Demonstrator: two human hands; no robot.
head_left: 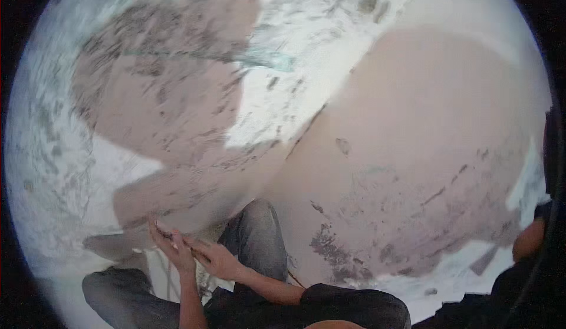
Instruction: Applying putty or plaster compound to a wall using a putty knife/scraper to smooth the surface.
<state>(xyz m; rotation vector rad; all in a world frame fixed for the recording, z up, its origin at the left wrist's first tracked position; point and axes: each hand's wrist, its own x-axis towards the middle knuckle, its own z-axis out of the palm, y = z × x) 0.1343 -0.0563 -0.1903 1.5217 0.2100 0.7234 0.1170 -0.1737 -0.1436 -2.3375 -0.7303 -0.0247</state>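
You had no text, label, brand, number or sign in view that could be read at inspection.

Knees flank the hands; the ground ahead lies open.
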